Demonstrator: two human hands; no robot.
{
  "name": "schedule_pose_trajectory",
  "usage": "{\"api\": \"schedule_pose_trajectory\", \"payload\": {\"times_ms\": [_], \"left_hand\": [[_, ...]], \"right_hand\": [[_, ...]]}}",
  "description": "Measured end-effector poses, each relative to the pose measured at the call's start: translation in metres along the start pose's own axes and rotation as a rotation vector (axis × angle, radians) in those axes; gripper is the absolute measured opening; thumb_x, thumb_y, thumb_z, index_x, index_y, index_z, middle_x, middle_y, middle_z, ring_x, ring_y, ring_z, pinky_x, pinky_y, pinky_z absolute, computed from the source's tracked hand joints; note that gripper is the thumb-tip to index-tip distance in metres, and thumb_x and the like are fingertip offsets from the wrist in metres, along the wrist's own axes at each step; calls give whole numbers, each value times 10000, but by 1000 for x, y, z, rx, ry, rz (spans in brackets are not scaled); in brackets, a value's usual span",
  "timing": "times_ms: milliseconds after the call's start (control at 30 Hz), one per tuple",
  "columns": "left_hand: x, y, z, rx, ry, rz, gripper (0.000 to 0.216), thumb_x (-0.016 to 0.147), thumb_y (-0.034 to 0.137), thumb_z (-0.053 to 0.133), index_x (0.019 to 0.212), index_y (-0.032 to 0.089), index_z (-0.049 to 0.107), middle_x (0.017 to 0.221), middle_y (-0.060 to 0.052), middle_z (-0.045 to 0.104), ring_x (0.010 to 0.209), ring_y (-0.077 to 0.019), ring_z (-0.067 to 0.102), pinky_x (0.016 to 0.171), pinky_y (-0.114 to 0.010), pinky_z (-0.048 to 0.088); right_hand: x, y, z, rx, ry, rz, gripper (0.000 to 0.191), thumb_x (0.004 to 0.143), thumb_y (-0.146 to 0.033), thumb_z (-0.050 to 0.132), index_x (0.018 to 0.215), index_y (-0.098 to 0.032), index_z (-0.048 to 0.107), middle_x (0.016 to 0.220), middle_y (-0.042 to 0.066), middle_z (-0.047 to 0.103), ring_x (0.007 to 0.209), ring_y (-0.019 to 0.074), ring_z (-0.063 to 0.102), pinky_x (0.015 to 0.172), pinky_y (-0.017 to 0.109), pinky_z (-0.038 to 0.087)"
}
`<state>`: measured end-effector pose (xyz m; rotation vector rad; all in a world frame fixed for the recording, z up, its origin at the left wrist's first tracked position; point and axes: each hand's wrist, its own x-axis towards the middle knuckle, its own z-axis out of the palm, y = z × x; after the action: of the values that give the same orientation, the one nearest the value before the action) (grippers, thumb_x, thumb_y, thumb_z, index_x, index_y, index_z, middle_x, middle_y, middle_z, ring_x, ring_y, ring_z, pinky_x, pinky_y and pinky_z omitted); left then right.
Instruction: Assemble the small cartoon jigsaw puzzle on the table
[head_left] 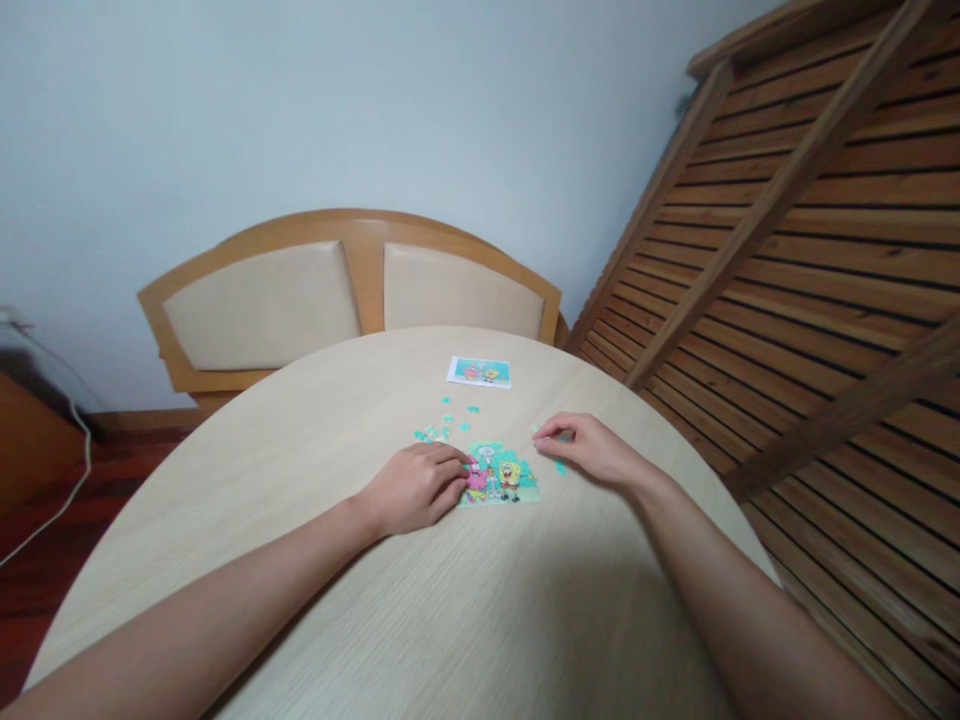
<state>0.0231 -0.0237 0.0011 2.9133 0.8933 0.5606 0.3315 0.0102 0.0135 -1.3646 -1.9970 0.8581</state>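
A partly joined jigsaw puzzle [491, 478] lies flat on the table, showing a pink, a pale green and a yellow cartoon figure on turquoise. My left hand [421, 485] rests at its left side, fingers lying over that edge and covering part of it. Just off the upper right corner, my right hand [589, 447] pinches with thumb and forefinger what looks like a small puzzle piece, mostly hidden by the fingertips. A loose turquoise puzzle piece [560, 468] lies below those fingers. Several more loose pieces [431, 434] are scattered beyond my left hand.
A picture card [480, 373] with the same cartoon figures lies beyond the loose pieces on the round pale wooden table [360, 600]. Behind the table stands a padded wooden headboard [262, 305] against the wall. A slatted wooden frame [787, 250] leans at the right. A white cable [86, 450] hangs at the left.
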Motion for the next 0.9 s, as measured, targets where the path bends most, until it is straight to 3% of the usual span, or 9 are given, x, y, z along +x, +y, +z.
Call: {"api": "schedule_pose_trajectory", "payload": {"times_ms": [233, 433, 600, 767, 900], "left_hand": [[-1, -1, 3, 12, 18, -15, 280, 1014, 270, 420, 1048, 195, 688, 1181, -67, 700, 1089, -216, 662, 967, -399, 533], [0, -1, 2, 8, 6, -15, 285, 1013, 273, 421, 1053, 186, 689, 1183, -73, 700, 1091, -223, 664, 974, -411, 536], [-1, -2, 2, -22, 4, -14, 281, 1009, 256, 429, 1083, 187, 692, 1221, -78, 690, 1116, -225, 658, 982, -410, 537], [-1, -3, 5, -96, 11, 6, 307, 1011, 227, 423, 1219, 210, 648, 1305, -64, 658, 1199, -207, 622, 1040, -389, 498], [1, 3, 6, -182, 92, -105, 261, 1001, 268, 472, 1178, 200, 651, 1176, -67, 715, 1117, -221, 656, 995, -387, 508]], "right_hand": [[-2, -4, -1, 200, -53, 97, 415, 723, -523, 747, 879, -143, 691, 687, 20, 654, 619, 144, 559, 599, 272, 405], [-6, -9, -1, 147, -177, 115, 356, 770, -474, 715, 884, -138, 682, 769, 54, 704, 678, 155, 596, 645, 274, 418], [-6, -11, 1, 96, -178, 57, 337, 818, -447, 678, 927, -129, 705, 784, 52, 706, 722, 170, 614, 678, 288, 440], [-4, -19, 20, 173, -175, 11, 352, 851, -442, 659, 1025, -141, 713, 936, 85, 741, 844, 199, 667, 752, 310, 492], [-4, -33, 48, 219, -78, -49, 326, 870, -403, 648, 1068, -148, 695, 914, 74, 736, 806, 192, 664, 697, 293, 487]]}}
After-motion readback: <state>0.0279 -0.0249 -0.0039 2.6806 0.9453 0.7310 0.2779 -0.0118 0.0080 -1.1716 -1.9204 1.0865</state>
